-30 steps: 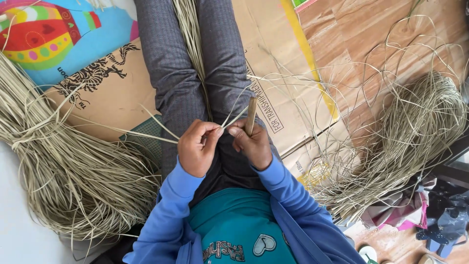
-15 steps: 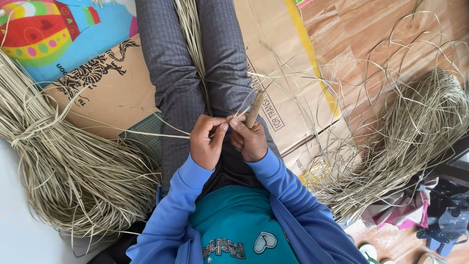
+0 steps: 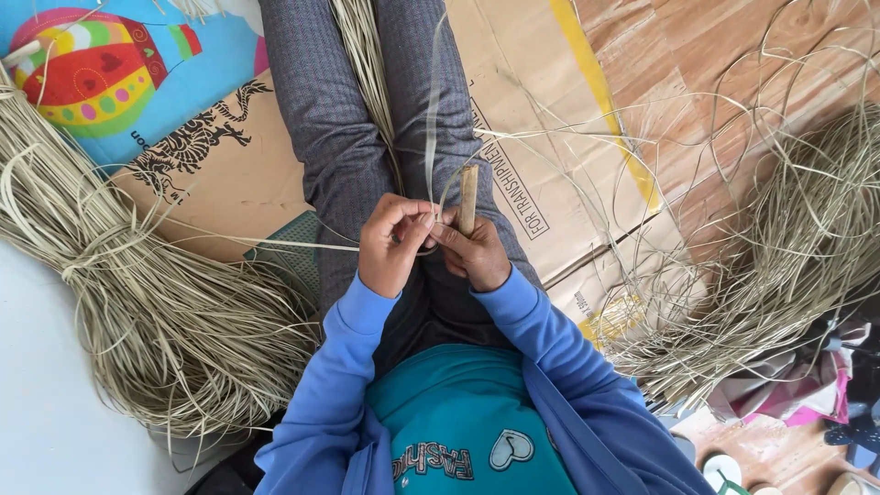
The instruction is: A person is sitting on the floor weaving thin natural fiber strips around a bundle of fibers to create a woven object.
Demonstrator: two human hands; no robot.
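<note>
Left hand (image 3: pixel 392 243) and right hand (image 3: pixel 477 257) close together over the lap, fingers of both pinched on one thin pale straw strip (image 3: pixel 431 128) running up along the right leg. Right hand also clamped around a short wooden stick (image 3: pixel 468 197), upright. Hemmed in: straw bundle (image 3: pixel 156 312) at left, loose straw pile (image 3: pixel 779 257) at right; bare cardboard (image 3: pixel 541 137) ahead.

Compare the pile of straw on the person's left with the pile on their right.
The left pile is gathered and tied into a thick bundle, its strands running roughly together. The right pile is loose and tangled, with thin strands looping out over the wooden floor. Both are the same pale, dry, strip-like straw, lying beside the person's legs.
</note>
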